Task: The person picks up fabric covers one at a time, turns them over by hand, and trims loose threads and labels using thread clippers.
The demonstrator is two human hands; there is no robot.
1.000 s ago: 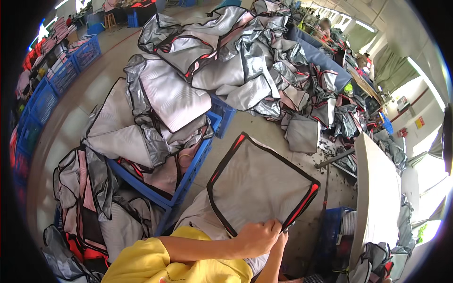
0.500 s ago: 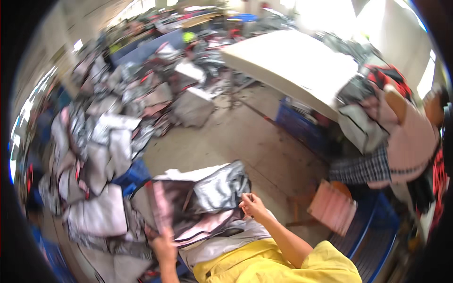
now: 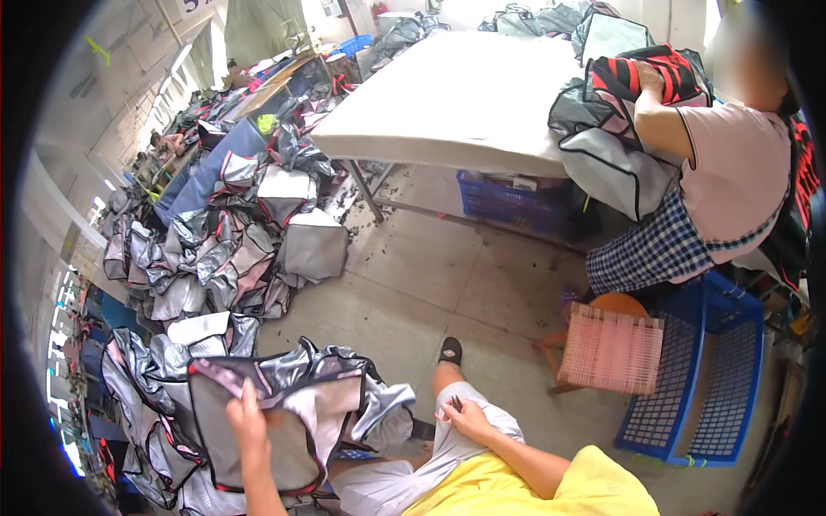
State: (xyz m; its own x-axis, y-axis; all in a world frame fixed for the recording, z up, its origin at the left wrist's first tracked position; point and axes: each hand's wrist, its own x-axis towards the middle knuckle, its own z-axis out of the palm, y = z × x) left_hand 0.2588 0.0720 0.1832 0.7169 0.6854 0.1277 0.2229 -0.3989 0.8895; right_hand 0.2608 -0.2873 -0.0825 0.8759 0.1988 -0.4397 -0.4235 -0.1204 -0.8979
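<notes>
Bag (image 3: 297, 443) is lying at the frame's lower left; left hand (image 3: 249, 421) is gripping its edge, right hand (image 3: 469, 421) is clasping a dark tool (image 3: 456, 402) (keeping tips clear should be sparing the bag).

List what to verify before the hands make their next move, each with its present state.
1. Left hand on the grey, black-edged fabric piece: ok, it grips near the upper edge.
2. Small dark tool in the right hand: ok.
3. Tool apart from the fabric piece: ok, it is over the lap.
4. Tool tips closed: cannot tell, too small.
5. Fabric piece spread flat: not ok, it is folded and bunched.
6. Co-worker out of the hands' way: ok, working at the white table.
</notes>
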